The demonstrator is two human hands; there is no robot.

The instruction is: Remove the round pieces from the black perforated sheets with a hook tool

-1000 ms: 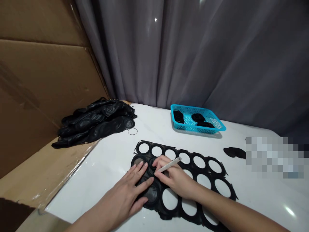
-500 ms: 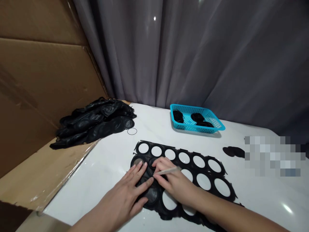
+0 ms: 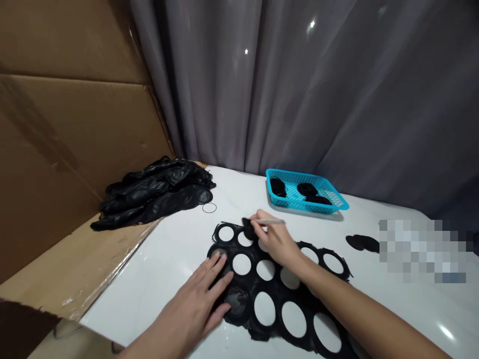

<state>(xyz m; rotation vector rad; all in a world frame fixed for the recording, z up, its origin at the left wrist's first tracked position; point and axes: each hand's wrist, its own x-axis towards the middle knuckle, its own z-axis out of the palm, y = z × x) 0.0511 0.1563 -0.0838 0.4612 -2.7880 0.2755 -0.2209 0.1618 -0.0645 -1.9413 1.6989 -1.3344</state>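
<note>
Nearest to us, we had the left hand (image 3: 202,296) pressed palm-down, fingers spread, its fingertips on the left end of the black sheet (image 3: 277,288); it gripped nothing that we could see. The sheet lay flat on the white table (image 3: 157,279), in rows of rounded openings, most of which showed white. Two spots at its left end, beside and beneath the left fingers, looked dark and filled. Our right hand (image 3: 275,239) was raised over the far row, thumb and fingers pinched closed around a slim pale tool (image 3: 275,221), with a small black piece (image 3: 247,228) at the fingertips; we could not tell whether fingers or tool bore it. Well off to the right lay flat dark pieces (image 3: 362,243), their right end hidden from us. Beyond the sheet, to the left, we saw a thin dark ring (image 3: 202,208) on the table, just beside a heaped black pile (image 3: 157,192). Farther back, a blue basket (image 3: 292,203) held a few black bundles (image 3: 307,189). Brown cardboard (image 3: 75,139) stood at left, and behind everything hung a grey curtain (image 3: 299,89).
</note>
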